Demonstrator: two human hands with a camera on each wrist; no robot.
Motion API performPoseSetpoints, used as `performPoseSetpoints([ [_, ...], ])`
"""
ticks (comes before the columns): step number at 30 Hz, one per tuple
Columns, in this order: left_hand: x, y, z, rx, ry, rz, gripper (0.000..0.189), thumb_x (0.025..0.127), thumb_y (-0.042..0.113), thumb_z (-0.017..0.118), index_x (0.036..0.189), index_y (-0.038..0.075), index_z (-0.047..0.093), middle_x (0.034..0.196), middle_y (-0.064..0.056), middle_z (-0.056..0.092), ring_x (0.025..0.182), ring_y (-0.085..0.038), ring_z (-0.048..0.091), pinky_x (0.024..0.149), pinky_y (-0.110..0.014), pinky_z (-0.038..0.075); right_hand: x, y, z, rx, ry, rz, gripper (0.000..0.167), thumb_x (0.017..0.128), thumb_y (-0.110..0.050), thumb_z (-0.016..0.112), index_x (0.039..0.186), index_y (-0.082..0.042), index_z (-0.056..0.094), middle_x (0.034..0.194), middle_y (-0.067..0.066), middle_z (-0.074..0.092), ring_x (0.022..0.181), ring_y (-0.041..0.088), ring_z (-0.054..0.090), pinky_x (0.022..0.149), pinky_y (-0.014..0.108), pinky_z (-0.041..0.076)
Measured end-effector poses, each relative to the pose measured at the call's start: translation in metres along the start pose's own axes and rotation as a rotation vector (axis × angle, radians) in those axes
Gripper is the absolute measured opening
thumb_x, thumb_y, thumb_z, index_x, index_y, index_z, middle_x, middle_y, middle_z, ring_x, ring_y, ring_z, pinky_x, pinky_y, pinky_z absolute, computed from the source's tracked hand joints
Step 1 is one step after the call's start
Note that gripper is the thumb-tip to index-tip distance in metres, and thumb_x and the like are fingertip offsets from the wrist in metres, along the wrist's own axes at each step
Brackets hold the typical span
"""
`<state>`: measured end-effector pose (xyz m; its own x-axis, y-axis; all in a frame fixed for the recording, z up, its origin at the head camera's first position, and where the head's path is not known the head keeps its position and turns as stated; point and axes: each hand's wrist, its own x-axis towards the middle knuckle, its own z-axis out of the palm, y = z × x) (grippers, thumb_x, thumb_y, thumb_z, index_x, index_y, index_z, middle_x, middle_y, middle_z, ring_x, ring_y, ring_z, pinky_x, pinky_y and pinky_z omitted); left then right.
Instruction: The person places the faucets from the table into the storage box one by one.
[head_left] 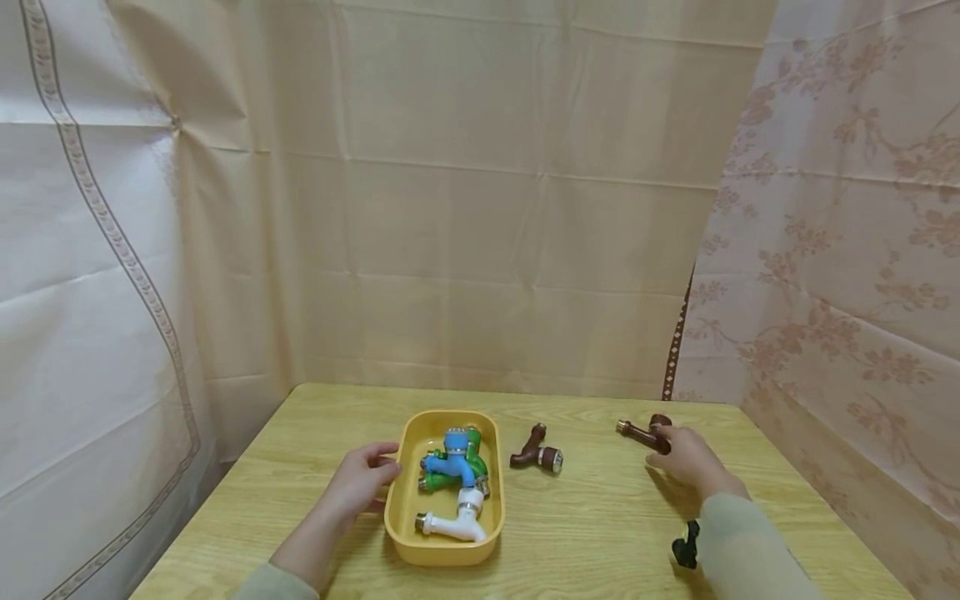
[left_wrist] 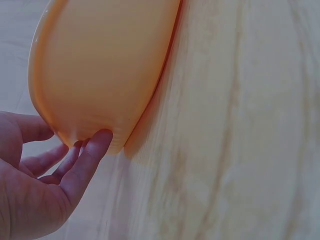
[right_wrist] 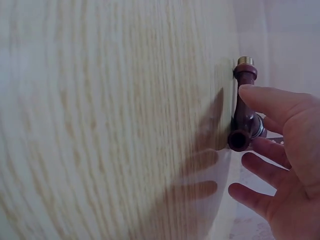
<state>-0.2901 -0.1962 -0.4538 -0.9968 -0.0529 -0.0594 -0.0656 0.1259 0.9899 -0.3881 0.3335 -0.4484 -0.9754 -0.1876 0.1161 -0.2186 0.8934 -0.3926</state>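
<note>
My left hand is at the left side of a yellow plastic tray, its fingertips against the outer wall and under the rim. In the left wrist view the relaxed fingers meet the tray's rounded end. Inside the tray lie a blue tap, green taps partly hidden under it, and a white tap nearer me. At the right, my right hand pinches a brown tap by thumb and forefinger. In the right wrist view its brass-threaded end points up, the other fingers spread.
Another brown tap lies on the wooden table just right of the tray. A small black object shows beside the right sleeve. Beige curtain cloth hangs behind the table, with patterned cloth at the right.
</note>
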Motion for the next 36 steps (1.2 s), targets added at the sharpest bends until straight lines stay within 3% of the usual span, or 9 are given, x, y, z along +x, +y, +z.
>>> performPoseSetpoints([
  [9,0.001,0.000,0.001,0.020,0.010,-0.004,0.044,0.097,0.004,0.061,0.140,-0.003,0.054,0.114,-0.019,0.060,0.094,-0.030,0.066,0.064,-0.048,0.063,-0.002,0.001,0.002,-0.007,-0.015,0.007,0.057,0.091,-0.012,0.071,0.134,0.021,0.051,0.129,0.043,0.053,0.120,0.059,0.050,0.097,0.066,0.046],
  [16,0.000,0.002,0.000,0.018,0.009,-0.001,0.045,0.097,0.005,0.061,0.141,-0.004,0.054,0.116,-0.021,0.059,0.095,-0.031,0.066,0.064,-0.048,0.063,0.001,0.003,0.003,-0.032,-0.006,-0.001,0.046,0.087,0.002,0.065,0.130,0.015,0.058,0.125,0.042,0.055,0.119,0.059,0.050,0.096,0.065,0.047],
  [22,0.000,0.001,0.000,0.021,0.008,-0.003,0.045,0.097,0.005,0.061,0.141,-0.004,0.054,0.115,-0.020,0.059,0.094,-0.030,0.066,0.063,-0.048,0.063,0.004,-0.002,0.007,-0.045,0.004,-0.038,0.038,0.084,0.009,0.061,0.121,0.007,0.068,0.114,0.033,0.066,0.110,0.054,0.059,0.093,0.065,0.050],
  [36,-0.001,0.002,0.000,0.040,0.014,-0.017,0.043,0.098,0.006,0.061,0.141,-0.002,0.055,0.116,-0.019,0.060,0.093,-0.027,0.067,0.063,-0.047,0.063,-0.005,-0.017,0.005,0.029,-0.017,-0.025,0.025,0.094,0.003,0.062,0.116,0.002,0.073,0.112,0.022,0.070,0.106,0.044,0.064,0.087,0.058,0.055],
])
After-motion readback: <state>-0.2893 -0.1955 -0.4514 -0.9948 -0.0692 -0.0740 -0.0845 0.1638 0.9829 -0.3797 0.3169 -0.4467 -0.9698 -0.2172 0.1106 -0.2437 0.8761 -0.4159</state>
